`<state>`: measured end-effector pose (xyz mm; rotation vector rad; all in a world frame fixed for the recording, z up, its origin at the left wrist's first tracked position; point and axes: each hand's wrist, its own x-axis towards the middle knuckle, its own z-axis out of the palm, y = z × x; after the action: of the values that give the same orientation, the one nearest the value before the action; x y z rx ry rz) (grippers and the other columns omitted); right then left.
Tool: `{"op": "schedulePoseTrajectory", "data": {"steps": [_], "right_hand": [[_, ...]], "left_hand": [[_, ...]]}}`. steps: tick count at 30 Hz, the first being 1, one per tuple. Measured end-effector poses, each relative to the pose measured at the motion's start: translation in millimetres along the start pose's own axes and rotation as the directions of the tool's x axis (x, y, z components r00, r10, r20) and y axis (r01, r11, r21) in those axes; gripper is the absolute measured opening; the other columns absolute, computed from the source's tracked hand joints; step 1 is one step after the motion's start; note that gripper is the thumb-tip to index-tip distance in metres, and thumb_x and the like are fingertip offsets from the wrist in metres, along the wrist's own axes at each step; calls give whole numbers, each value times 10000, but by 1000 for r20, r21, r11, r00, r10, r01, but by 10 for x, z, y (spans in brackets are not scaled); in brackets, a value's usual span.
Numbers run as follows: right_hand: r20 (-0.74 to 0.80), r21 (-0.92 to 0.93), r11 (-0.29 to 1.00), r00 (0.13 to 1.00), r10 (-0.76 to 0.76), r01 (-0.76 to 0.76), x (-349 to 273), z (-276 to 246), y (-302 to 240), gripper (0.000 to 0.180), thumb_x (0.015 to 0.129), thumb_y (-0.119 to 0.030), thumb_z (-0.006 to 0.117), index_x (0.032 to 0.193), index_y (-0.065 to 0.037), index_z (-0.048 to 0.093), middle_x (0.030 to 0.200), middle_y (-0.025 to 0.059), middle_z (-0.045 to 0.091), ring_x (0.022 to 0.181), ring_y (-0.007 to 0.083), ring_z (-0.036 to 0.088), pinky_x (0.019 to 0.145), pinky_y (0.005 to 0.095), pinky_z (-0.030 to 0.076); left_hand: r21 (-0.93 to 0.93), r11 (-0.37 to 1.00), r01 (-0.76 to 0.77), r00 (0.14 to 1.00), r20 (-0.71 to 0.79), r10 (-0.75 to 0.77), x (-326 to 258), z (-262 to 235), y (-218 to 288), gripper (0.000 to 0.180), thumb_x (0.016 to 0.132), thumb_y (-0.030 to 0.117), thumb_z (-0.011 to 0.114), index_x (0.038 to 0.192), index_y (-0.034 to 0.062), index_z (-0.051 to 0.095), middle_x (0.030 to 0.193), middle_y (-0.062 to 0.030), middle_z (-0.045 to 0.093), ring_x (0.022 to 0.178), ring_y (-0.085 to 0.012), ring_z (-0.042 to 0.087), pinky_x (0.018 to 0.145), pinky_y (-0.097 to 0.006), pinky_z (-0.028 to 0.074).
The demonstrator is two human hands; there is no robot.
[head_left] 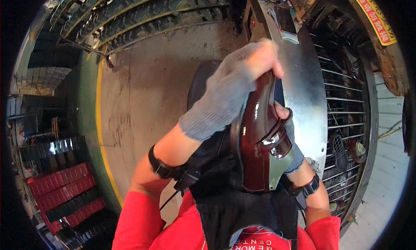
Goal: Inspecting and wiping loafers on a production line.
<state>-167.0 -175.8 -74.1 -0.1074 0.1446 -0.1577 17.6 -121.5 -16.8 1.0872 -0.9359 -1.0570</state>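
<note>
A glossy dark-red leather shoe (259, 137) with a metal buckle is held up close in front of me, toe pointing away. My left hand (234, 85), in a grey fingerless glove, wraps over the toe end from the left. My right hand (289, 133), also gloved in grey, grips the shoe from the right side and is mostly hidden behind it. A black cloth or apron (242, 206) hangs below the shoe over my red sleeves.
A shiny metal machine housing (305, 81) stands just behind the shoe, with a wire rack (346, 120) holding shoe soles to its right. Rows of dark shoes on a conveyor (147, 16) curve across the top. Red crates (65, 189) are stacked at the left beside a yellow floor line.
</note>
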Motion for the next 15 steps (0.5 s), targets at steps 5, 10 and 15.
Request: {"op": "schedulePoseTrajectory", "data": {"steps": [5,10,15], "right_hand": [[-290,-2,997,954,78,-83,-447,-672,151,744,954,-500,706,1452,10,495,1337,245,655,1147,351,713,1020,469,609],[-207,-884,457,959,-192,-99,-820,-436,294,663,949,-375,770,1459,-7,564,1388,98,664,1212,229,663,1066,357,530],[-520,-634,760,806,-283,-142,-687,119,372,655,952,-360,767,1490,-55,553,1370,67,648,1219,181,633,1050,341,503]], "left_hand": [[-6,997,77,993,-89,-78,-89,35,-264,513,1122,451,432,1004,23,691,1082,-83,672,1064,-186,601,1003,-334,443],[410,909,-74,914,-338,227,-450,252,-319,572,1066,413,486,1430,-20,570,1340,-108,612,1306,-199,526,1168,-357,354],[703,700,-127,888,-235,396,-611,401,-363,567,933,255,683,1444,32,582,1460,-241,500,1345,-399,495,1175,-472,365]]}}
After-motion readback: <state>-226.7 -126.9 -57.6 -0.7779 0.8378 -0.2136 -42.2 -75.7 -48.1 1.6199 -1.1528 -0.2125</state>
